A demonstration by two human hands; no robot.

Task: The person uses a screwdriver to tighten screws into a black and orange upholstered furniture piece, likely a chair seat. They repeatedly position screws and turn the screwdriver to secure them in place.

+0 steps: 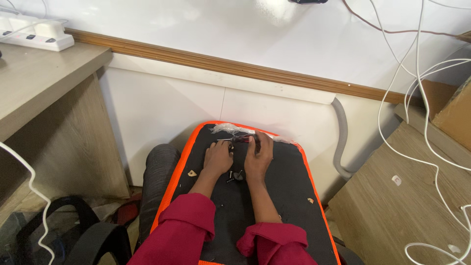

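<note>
Black fabric, orange piping: that is the underside of the chair seat panel (274, 196) lying across my lap, and both my hands are working at its far end. My right hand (258, 158) is wrapped around a screwdriver (239, 139), fingers curled over the dark handle with its reddish part, so that hand is gripping the tool. The screwdriver lies nearly level, its long axis running across me from right to left, handle under my right palm and the thin metal shaft pointing left toward my other hand. My left hand (218, 158) sits just beside it, fingers bent down onto the fabric right where the tip ends; I think it is pinching or steadying something small there, but my knuckles hide it, so I cannot tell if it grips anything.

Closer to me, between my two wrists, a few loose black screws (234, 176) lie on the fabric, nearer my right hand than my left. Crumpled clear plastic wrap (228, 128) bunches along the seat's far edge, just beyond the tool. A grey corrugated hose (341, 142) runs down the white wall, well apart.
</note>
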